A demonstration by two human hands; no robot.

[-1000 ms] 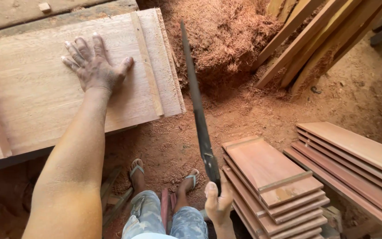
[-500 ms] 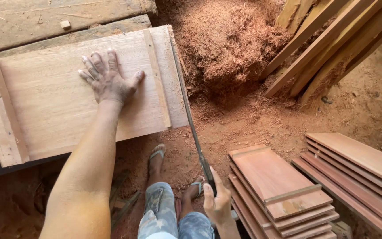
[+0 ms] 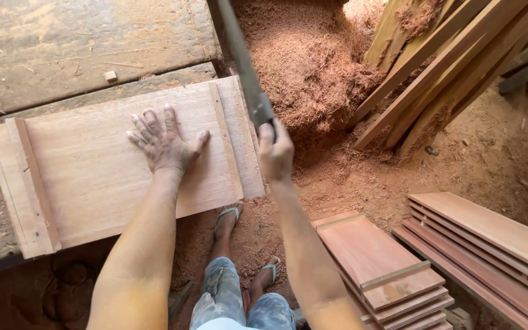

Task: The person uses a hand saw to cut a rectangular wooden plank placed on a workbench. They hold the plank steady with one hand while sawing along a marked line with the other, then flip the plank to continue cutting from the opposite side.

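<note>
Two bare hands share the work on a pale rectangular wooden panel [image 3: 123,171] with raised battens near both short ends. It lies across a worn grey workbench [image 3: 62,55], its right end overhanging the bench's front right corner, so that edge is free for cutting. The left hand [image 3: 165,142] lies flat with fingers spread, pressed on the panel's middle to hold it from shifting. The right hand [image 3: 275,153] is curled shut around the handle of a long dark hand saw [image 3: 244,67], whose blade runs along the panel's right edge. Reddish sawdust [image 3: 313,67] is heaped below that edge, and finished panels [image 3: 380,269] are stacked on the ground.
</note>
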